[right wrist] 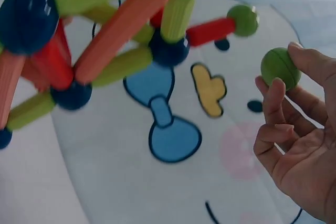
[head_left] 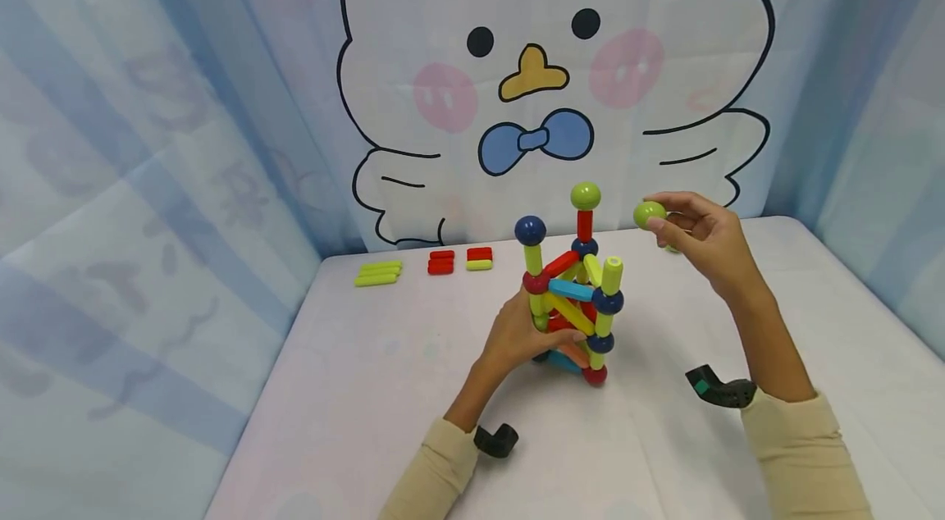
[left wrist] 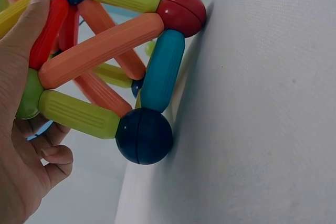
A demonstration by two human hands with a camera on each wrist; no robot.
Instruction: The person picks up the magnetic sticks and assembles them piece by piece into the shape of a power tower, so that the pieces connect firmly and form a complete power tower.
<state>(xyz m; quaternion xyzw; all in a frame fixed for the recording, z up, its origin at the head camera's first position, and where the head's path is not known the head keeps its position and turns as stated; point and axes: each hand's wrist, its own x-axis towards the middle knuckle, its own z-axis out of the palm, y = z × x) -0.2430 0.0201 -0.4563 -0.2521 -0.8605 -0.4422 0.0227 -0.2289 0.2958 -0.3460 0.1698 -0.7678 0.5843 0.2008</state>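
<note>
A tower of coloured sticks and balls stands on the table. My left hand grips it around its middle, thumb across the front. A navy ball and a green ball top two of its uprights. On the front right upright, a light-green stick points up with a bare end. To the tower's right, my right hand pinches another green ball between thumb and fingers, held in the air apart from the tower. In the left wrist view, red and navy balls form the tower's base.
Green sticks, red sticks and a red-and-green pair of sticks lie at the table's back left. Part of a green piece shows behind my right hand. A printed curtain hangs behind the table.
</note>
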